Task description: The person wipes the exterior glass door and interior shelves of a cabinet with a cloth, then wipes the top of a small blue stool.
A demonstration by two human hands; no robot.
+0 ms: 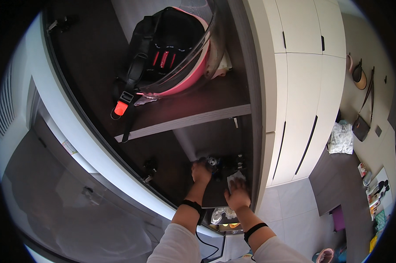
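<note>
Both of my hands reach into the lower compartment of a dark wood-grain cabinet. My left hand (201, 172) is at the back left, beside a small dark figure with a white-and-black face (212, 161); its fingertips are in shadow, so its hold cannot be told. My right hand (239, 194) lies with fingers spread on a white cloth or tissue (236, 177) on the compartment's floor. Small metallic items (240, 161) stand just behind the cloth. Black bands circle both wrists or forearms.
Above, a shelf (188, 120) holds an upturned pink helmet (198, 79) with a clear visor; its black strap (137, 70) hangs over the shelf edge. A glossy cabinet door (86, 190) is at left. Below sits a shelf with clear plastic-wrapped things (219, 215). Cream wardrobe doors (301, 85) are at right.
</note>
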